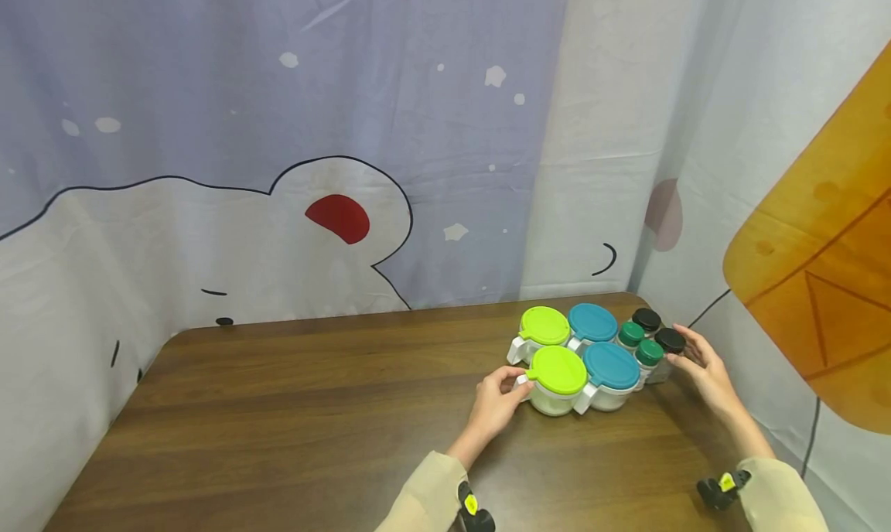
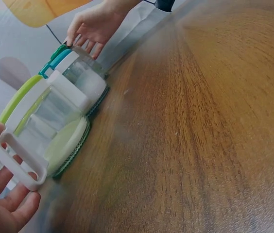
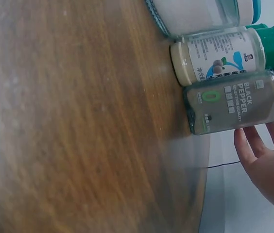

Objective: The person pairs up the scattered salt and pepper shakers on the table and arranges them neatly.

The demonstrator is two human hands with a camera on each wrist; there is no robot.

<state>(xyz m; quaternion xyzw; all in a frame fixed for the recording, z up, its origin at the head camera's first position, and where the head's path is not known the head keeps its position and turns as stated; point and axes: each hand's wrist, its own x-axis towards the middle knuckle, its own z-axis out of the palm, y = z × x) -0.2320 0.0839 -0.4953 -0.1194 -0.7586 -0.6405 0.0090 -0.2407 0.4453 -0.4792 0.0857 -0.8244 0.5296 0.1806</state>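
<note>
My left hand (image 1: 496, 404) holds the white handle (image 2: 20, 162) of the nearer lime-lidded seasoning jar (image 1: 557, 371), its thumb and fingers on either side. A second lime-lidded jar (image 1: 545, 327) stands behind. Beside them are two blue-lidded jars (image 1: 611, 366), also with white handles. Small bottles with green caps (image 1: 650, 352) and black caps come after these on the right. At that end my right hand (image 1: 708, 373) touches a black pepper bottle (image 3: 234, 103) with extended fingertips on its side, thumb near the black cap.
All the containers stand close together on the brown wooden table (image 1: 292, 408), near its back right corner. A patterned curtain (image 1: 473, 168) hangs along the back and right side. One jar next to the pepper bottle has a printed label (image 3: 224, 53).
</note>
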